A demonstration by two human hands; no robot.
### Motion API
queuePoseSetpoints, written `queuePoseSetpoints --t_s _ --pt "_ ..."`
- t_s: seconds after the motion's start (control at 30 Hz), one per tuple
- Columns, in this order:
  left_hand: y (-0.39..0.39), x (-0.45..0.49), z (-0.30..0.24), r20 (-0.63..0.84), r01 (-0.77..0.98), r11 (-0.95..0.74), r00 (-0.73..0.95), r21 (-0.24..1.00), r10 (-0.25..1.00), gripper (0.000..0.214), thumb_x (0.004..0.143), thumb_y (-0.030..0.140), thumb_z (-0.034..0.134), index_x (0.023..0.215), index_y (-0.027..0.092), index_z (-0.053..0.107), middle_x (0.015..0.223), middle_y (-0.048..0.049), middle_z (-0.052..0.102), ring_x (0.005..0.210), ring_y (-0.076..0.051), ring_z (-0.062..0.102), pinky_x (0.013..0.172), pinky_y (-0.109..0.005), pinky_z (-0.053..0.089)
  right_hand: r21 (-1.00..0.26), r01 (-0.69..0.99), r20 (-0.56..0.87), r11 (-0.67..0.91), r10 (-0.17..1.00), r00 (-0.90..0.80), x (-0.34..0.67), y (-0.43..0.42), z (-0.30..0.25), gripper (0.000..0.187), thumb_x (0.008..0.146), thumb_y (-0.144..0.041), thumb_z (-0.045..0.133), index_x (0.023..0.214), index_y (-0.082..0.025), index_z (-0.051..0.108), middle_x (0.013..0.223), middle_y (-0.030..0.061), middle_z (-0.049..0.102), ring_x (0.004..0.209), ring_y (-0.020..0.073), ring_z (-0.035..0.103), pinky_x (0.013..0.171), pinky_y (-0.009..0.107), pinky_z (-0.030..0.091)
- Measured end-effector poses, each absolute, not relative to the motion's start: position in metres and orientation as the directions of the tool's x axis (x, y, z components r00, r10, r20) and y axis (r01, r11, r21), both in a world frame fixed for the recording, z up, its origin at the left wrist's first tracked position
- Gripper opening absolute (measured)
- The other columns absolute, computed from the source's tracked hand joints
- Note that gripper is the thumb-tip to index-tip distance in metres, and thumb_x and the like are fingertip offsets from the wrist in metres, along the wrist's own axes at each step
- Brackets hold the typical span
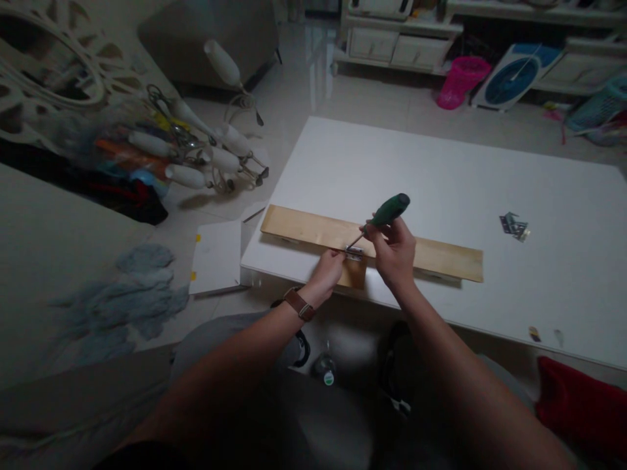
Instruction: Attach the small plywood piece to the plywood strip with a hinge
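Observation:
My right hand (396, 253) is closed around a screwdriver (389, 210) with a green handle. The tool slants down to the left, and its tip meets a small metal hinge (355, 253). That hinge lies along the front edge of a long, narrow wooden board (313, 225), over a short wooden piece (353, 274) that extends toward me. Beside the tip, the fingers of my left hand (327, 269) are pinched together at the hinge's left end. Whatever they hold is hidden.
Both boards rest on a white table (416, 170). Several metal hinges (514, 226) lie at the right, and a small bag (534, 333) sits near the front edge. A many-armed lamp (220, 156) stands left on the floor. A bottle (325, 370) is below the table edge.

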State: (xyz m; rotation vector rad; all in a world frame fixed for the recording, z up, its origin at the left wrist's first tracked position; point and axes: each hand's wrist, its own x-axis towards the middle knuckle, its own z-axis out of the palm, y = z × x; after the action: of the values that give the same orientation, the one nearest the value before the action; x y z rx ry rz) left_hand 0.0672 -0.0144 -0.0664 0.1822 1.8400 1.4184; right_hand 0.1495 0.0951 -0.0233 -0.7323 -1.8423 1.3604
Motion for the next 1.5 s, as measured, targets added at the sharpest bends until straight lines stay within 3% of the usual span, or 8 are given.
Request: queuePoseSetpoints --t_s 0.3,0.47,0.67,0.87,1.0,1.27,1.4,1.5 --pt "-0.017 0.071 -0.062 -0.521 -0.393 0.343 -0.675 0.853 0.522 0.007 0.092 0.017 0.058 0.088 0.019 0.064 0.107 -0.0097 0.079 0.107 -0.023 0.072 0.096 -0.033 0.054 -0.866 0.047 0.343 0.497 0.662 -0.666 0.151 0.089 -0.01 0.015 0.096 -0.036 0.063 0.104 -0.025 0.07 0.108 0.0078 0.073 0.095 0.0227 0.074 0.075 0.037 0.064" --pt "-0.014 0.072 -0.063 -0.52 -0.427 0.298 -0.683 0.854 0.513 0.008 0.089 0.016 0.061 0.093 0.017 0.068 0.111 -0.0119 0.079 0.108 -0.025 0.071 0.096 -0.035 0.053 -0.846 0.011 0.376 0.532 0.612 -0.695 0.149 0.091 -0.014 0.022 0.102 -0.03 0.054 0.119 -0.024 0.066 0.105 0.0087 0.077 0.092 0.0226 0.076 0.086 0.041 0.064" --pt "-0.015 0.074 -0.066 -0.479 -0.42 0.235 -0.714 0.877 0.51 0.007 0.086 0.016 0.062 0.087 0.017 0.069 0.103 -0.0115 0.078 0.1 -0.024 0.069 0.094 -0.034 0.05 -0.808 -0.03 0.472 0.589 0.616 -0.631 0.139 0.093 -0.027 0.03 0.088 -0.032 0.076 0.116 -0.027 0.066 0.098 0.0031 0.071 0.085 0.0212 0.072 0.07 0.037 0.066" --pt "-0.015 0.075 -0.066 -0.482 -0.435 0.218 -0.715 0.874 0.506 0.009 0.086 0.016 0.062 0.092 0.017 0.068 0.103 -0.0114 0.078 0.099 -0.023 0.068 0.091 -0.033 0.051 -0.824 -0.087 0.474 0.561 0.596 -0.649 0.14 0.089 -0.029 0.051 0.092 -0.022 0.068 0.14 -0.031 0.055 0.108 0.0038 0.075 0.092 0.022 0.077 0.081 0.041 0.07" --pt "-0.014 0.074 -0.066 -0.527 -0.472 0.244 -0.693 0.848 0.493 0.008 0.089 0.015 0.061 0.093 0.016 0.068 0.103 -0.0122 0.077 0.095 -0.022 0.069 0.091 -0.033 0.05 -0.821 -0.121 0.489 0.557 0.579 -0.652 0.139 0.09 -0.032 0.05 0.093 -0.021 0.065 0.14 -0.031 0.052 0.117 0.006 0.073 0.1 0.0225 0.077 0.084 0.041 0.068" --pt "-0.014 0.076 -0.06 -0.519 -0.438 0.278 -0.721 0.855 0.458 0.012 0.09 0.01 0.059 0.083 0.019 0.061 0.095 -0.0072 0.074 0.094 -0.02 0.067 0.089 -0.03 0.049 -0.851 0.011 0.413 0.525 0.682 -0.604 0.137 0.093 -0.034 0.048 0.082 -0.026 0.074 0.126 -0.031 0.057 0.085 -0.004 0.072 0.075 0.0195 0.074 0.067 0.034 0.064" --pt "-0.015 0.077 -0.058 -0.568 -0.445 0.366 -0.729 0.817 0.382 0.014 0.091 0.011 0.063 0.09 0.021 0.053 0.097 -0.0068 0.068 0.097 -0.021 0.064 0.087 -0.032 0.05 -0.881 0.026 0.36 0.472 0.707 -0.609 0.139 0.093 -0.032 0.053 0.081 -0.025 0.072 0.131 -0.031 0.057 0.085 -0.0029 0.075 0.076 0.0213 0.077 0.067 0.035 0.062" --pt "-0.018 0.076 -0.057 -0.455 -0.311 0.44 -0.848 0.843 0.273 0.034 0.082 0.009 0.074 0.092 0.024 0.045 0.109 -0.008 0.064 0.105 -0.024 0.06 0.095 -0.037 0.05 -0.894 0.042 0.326 0.447 0.711 -0.623 0.14 0.094 -0.032 0.053 0.083 -0.028 0.072 0.134 -0.03 0.055 0.086 -0.0018 0.076 0.077 0.0223 0.077 0.068 0.036 0.062"
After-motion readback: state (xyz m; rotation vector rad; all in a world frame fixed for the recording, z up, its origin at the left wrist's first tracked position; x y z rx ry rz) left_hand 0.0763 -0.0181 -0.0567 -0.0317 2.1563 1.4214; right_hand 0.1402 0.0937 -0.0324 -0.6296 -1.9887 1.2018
